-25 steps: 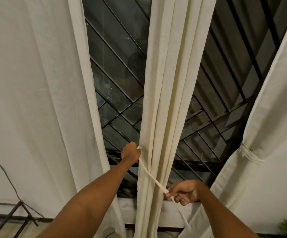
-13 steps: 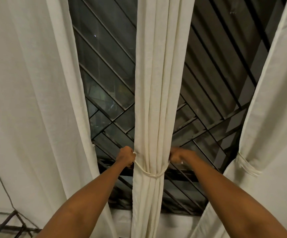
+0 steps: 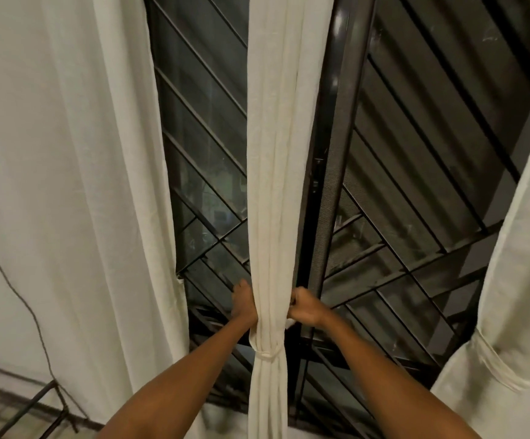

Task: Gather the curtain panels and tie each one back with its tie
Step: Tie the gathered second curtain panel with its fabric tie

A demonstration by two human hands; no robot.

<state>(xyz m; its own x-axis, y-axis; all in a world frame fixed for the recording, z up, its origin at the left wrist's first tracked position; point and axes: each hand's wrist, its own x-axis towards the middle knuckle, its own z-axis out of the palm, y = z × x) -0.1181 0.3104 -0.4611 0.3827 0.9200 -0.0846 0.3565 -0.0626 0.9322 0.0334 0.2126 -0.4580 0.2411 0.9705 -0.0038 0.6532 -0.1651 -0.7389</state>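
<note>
A cream middle curtain panel (image 3: 276, 172) hangs gathered into a narrow bundle before the window. Its fabric tie (image 3: 268, 351) wraps the front of the bundle low down, pinching it in. My left hand (image 3: 244, 304) grips the bundle's left edge just above the tie; its fingers are hidden behind the cloth. My right hand (image 3: 305, 307) is curled at the right edge, holding a tie end or a fold, which of the two is unclear. A right curtain panel (image 3: 523, 280) is bound by its own tie (image 3: 495, 365). The left curtain panel (image 3: 76, 201) hangs loose.
A dark window grille (image 3: 415, 191) with diagonal bars fills the space behind the curtains. A thin cable (image 3: 19, 296) runs down the white wall at the left. A dark metal rack (image 3: 23, 407) sits at the bottom left corner.
My right hand carried the tie across the front of the middle panel and up behind its right edge. The tie now cinches the bundle tighter and lower. The camera moved closer.
</note>
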